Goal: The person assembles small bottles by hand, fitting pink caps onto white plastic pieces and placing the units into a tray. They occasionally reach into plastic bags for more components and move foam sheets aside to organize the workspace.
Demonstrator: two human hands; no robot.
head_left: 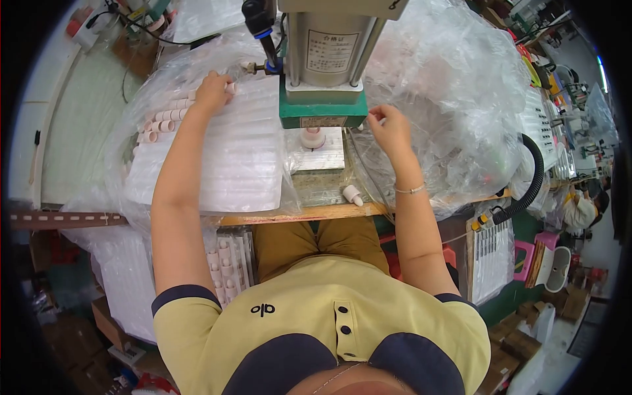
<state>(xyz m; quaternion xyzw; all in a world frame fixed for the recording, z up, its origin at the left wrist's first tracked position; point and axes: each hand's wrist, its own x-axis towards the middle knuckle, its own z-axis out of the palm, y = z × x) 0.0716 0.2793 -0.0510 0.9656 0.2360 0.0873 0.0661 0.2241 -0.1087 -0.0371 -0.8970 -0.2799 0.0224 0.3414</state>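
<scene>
My left hand [212,92] reaches to the far end of a white foam tray [217,158] wrapped in clear plastic, its fingers closed on a small pale pink cap [230,87]. A few rows of the same pink caps [164,122] lie in the tray's far left corner. My right hand [390,126] hovers to the right of a small press [322,62], pinching a small white part at its fingertips. Under the press, a round pink-white piece [313,138] sits on a metal base plate [326,158].
A loose white cap [353,194] lies near the bench's wooden front edge [296,214]. A big clear plastic bag [454,99] bulges on the right. A black corrugated hose [530,191] curves at the right. More filled trays [227,263] stand below the bench.
</scene>
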